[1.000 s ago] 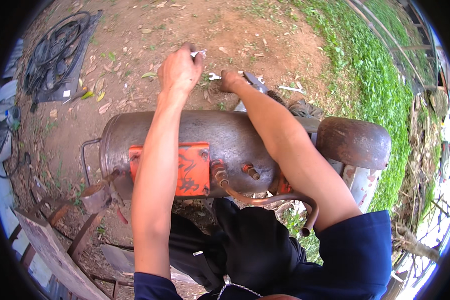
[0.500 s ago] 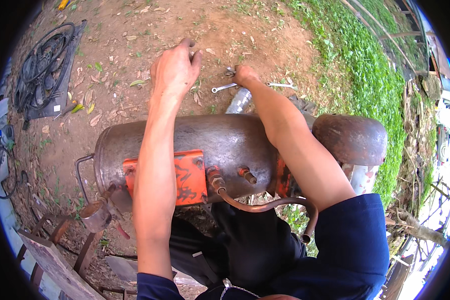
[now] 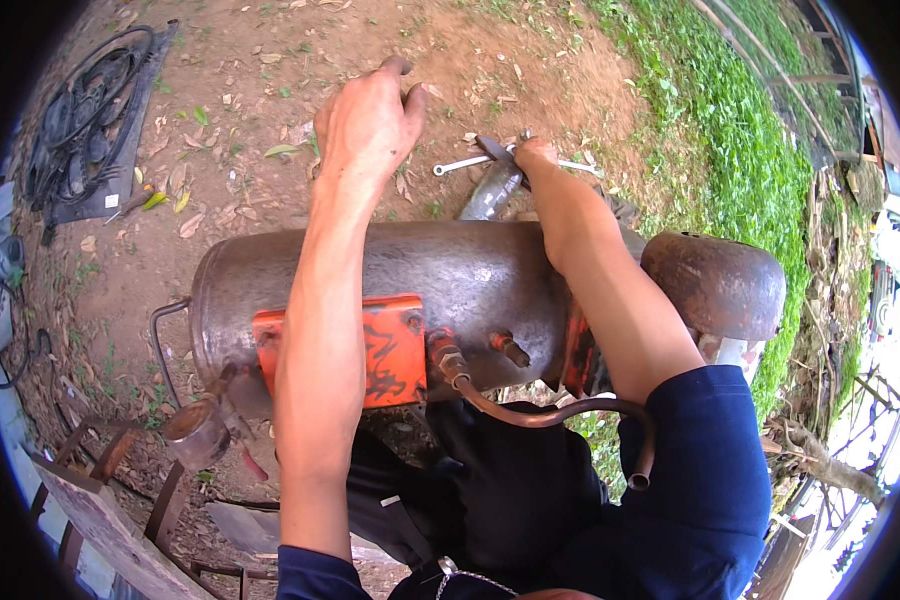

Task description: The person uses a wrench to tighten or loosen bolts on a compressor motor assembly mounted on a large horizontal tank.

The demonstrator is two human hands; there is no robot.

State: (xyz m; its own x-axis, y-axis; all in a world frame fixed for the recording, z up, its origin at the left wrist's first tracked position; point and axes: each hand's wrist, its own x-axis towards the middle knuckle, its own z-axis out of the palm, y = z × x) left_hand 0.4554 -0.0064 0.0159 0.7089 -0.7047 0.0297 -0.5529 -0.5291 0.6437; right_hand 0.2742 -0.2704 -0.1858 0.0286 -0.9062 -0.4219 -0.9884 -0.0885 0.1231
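Observation:
A rusty brown cylindrical tank (image 3: 450, 260) lies across in front of me, with a bent copper pipe (image 3: 520, 415) on its near side. Beyond it, my left hand (image 3: 370, 120) hangs over the dirt with thumb and forefinger apart; nothing shows between them. My right hand (image 3: 538, 152) reaches past the tank to the ground, its fingers closed by a small metal tip I cannot identify. Beside that hand lie a combination wrench (image 3: 460, 164), a dark flat metal tool (image 3: 494, 148) and a silvery cylinder (image 3: 492, 192). My right fingers are partly hidden.
An orange bracket (image 3: 395, 350) and a threaded fitting (image 3: 510, 348) sit on the tank. A round gauge (image 3: 194, 434) sticks out at its left end, a rusty domed part (image 3: 715, 285) at its right. Coiled black cables (image 3: 90, 130) lie far left; grass (image 3: 730, 150) grows right.
My right hand has moved right along the ground, and the dark flat tool now shows beside it. My left hand has shifted slightly right and farther away.

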